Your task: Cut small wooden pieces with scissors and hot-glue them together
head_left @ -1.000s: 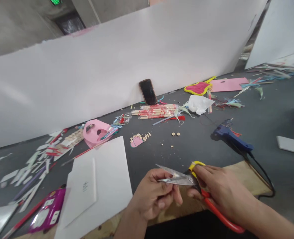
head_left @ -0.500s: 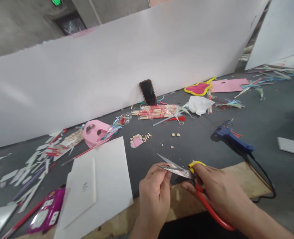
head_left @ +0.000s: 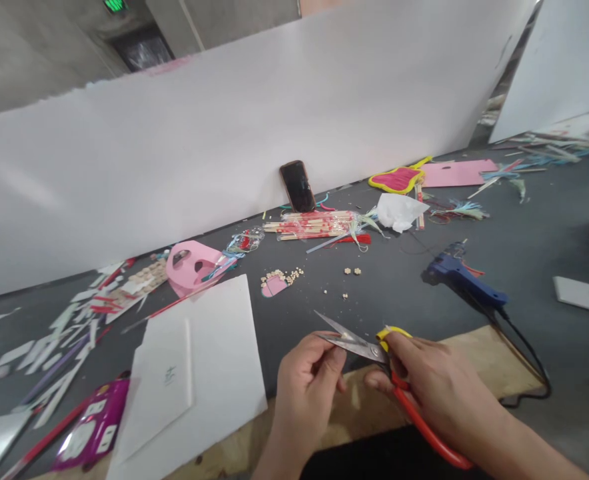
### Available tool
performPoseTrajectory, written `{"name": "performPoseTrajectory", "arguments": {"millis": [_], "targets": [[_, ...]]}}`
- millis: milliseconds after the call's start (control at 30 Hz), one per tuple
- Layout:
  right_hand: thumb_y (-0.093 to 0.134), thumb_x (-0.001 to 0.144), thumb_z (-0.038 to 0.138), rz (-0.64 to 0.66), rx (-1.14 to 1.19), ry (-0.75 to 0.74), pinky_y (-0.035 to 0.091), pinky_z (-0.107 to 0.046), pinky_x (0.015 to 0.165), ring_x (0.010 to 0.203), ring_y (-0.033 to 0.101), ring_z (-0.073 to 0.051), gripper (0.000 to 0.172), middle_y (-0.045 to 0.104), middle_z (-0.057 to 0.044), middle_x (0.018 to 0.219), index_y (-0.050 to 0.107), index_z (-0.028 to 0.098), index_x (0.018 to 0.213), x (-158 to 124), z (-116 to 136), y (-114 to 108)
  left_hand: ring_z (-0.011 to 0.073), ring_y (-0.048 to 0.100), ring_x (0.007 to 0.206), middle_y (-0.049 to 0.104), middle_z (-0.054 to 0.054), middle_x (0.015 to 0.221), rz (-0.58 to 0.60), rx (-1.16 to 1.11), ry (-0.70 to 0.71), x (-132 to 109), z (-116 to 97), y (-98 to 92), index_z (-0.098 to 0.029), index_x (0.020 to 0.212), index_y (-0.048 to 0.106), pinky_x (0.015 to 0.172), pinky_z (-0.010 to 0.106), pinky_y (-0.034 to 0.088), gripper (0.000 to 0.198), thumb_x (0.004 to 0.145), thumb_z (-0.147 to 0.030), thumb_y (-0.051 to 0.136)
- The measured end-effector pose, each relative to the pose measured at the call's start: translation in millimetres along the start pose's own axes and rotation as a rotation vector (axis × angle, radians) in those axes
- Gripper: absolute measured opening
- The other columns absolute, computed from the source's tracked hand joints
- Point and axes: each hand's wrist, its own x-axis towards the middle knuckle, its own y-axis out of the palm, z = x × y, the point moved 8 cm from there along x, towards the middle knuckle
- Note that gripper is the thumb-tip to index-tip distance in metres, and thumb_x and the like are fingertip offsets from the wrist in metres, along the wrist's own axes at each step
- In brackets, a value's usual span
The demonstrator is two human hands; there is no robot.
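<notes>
My right hand [head_left: 434, 373] is wrapped round the red-and-yellow handles of a pair of scissors [head_left: 362, 348], whose blades are parted and point left. My left hand [head_left: 307, 380] is closed in a pinch at the blades. A small pale piece [head_left: 344, 336] shows between the blades at its fingertips; most of it is hidden. Beyond the hands, a pink rounded piece [head_left: 274, 287] lies on the dark table with many tiny pale bits [head_left: 294, 275] around it. Two flower-shaped pale pieces [head_left: 352, 271] sit to its right.
A blue glue gun [head_left: 467, 277] with a black cord lies right, near a wooden board [head_left: 497, 360]. White sheets [head_left: 214, 360] and a magenta object [head_left: 94, 423] are left. A phone [head_left: 297, 187] leans on the white partition [head_left: 224, 133], behind wrapped sticks [head_left: 314, 225].
My left thumb and fingertips have shifted slightly along the lower blade, and the small pale piece now shows between the blades. The scissors have hardly moved.
</notes>
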Motion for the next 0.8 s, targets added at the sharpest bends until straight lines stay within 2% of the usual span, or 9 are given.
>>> {"name": "performPoseTrajectory", "arguments": {"millis": [67, 133, 267, 467, 567, 667, 733, 800], "targets": [[0.034, 0.092, 0.05, -0.012, -0.032, 0.009, 0.032, -0.024, 0.043, 0.041, 0.05, -0.013, 0.036, 0.055, 0.001, 0.052, 0.04, 0.023, 0.07, 1, 1, 0, 0.0108, 0.057, 0.058, 0.065, 0.005, 0.08, -0.124, 0.096, 0.107, -2, -7, -7.5, -0.016, 0.083, 0.066, 0.052, 0.019, 0.046, 0.02, 0.084, -0.032, 0.055], [0.035, 0.091, 0.051, -0.016, -0.069, 0.015, 0.034, -0.025, 0.045, 0.045, 0.054, -0.015, 0.035, 0.056, -0.001, 0.054, 0.041, 0.023, 0.071, 1, 3, 0, 0.0122, 0.059, 0.065, 0.065, 0.007, 0.089, -0.195, 0.157, 0.189, -4, -10, -11.1, -0.016, 0.078, 0.066, 0.056, 0.021, 0.048, 0.018, 0.084, -0.029, 0.054], [0.035, 0.091, 0.053, 0.005, -0.114, 0.002, 0.035, -0.026, 0.045, 0.049, 0.058, -0.017, 0.036, 0.058, -0.001, 0.055, 0.043, 0.022, 0.074, 2, 6, -1, 0.0126, 0.059, 0.067, 0.063, 0.006, 0.087, -0.158, 0.122, 0.216, -5, -10, -8.5, -0.015, 0.062, 0.06, 0.058, 0.022, 0.049, 0.027, 0.086, -0.025, 0.051], [0.032, 0.092, 0.053, 0.016, -0.09, -0.052, 0.034, -0.025, 0.045, 0.047, 0.056, -0.016, 0.037, 0.058, -0.001, 0.056, 0.042, 0.022, 0.073, 2, 8, -4, 0.0068, 0.05, 0.051, 0.055, 0.002, 0.073, -0.05, -0.11, 0.1, -3, -10, -3.8, -0.014, 0.06, 0.058, 0.047, 0.019, 0.041, 0.026, 0.083, -0.024, 0.055], [0.034, 0.092, 0.05, 0.038, -0.079, -0.074, 0.034, -0.025, 0.047, 0.049, 0.057, -0.015, 0.033, 0.058, 0.0, 0.058, 0.043, 0.022, 0.076, -1, 5, -1, 0.0034, 0.044, 0.04, 0.051, -0.002, 0.062, 0.056, -0.304, -0.043, -1, 4, 2.6, -0.013, 0.06, 0.06, 0.04, 0.017, 0.033, 0.022, 0.079, -0.023, 0.06], [0.036, 0.092, 0.046, 0.039, -0.064, -0.094, 0.035, -0.025, 0.048, 0.051, 0.057, -0.016, 0.029, 0.057, 0.0, 0.059, 0.042, 0.022, 0.077, -2, 3, 1, 0.0017, 0.039, 0.034, 0.055, -0.001, 0.06, 0.151, -0.497, -0.191, 0, 20, 11.4, -0.012, 0.059, 0.061, 0.035, 0.017, 0.024, 0.02, 0.072, -0.026, 0.067], [0.037, 0.092, 0.046, 0.043, -0.053, -0.09, 0.033, -0.025, 0.046, 0.048, 0.054, -0.015, 0.029, 0.055, 0.001, 0.057, 0.039, 0.023, 0.074, -2, 1, 3, 0.0016, 0.039, 0.033, 0.056, 0.0, 0.06, 0.144, -0.508, -0.23, 1, 25, 13.0, -0.012, 0.061, 0.062, 0.034, 0.017, 0.021, 0.022, 0.07, -0.03, 0.069], [0.038, 0.091, 0.046, 0.055, -0.047, -0.063, 0.031, -0.025, 0.044, 0.043, 0.051, -0.014, 0.03, 0.053, 0.002, 0.054, 0.035, 0.024, 0.07, -2, -2, 5, 0.0023, 0.04, 0.035, 0.054, -0.002, 0.056, 0.081, -0.398, -0.208, 2, 24, 10.0, -0.012, 0.066, 0.064, 0.036, 0.016, 0.021, 0.023, 0.075, -0.034, 0.066]]}}
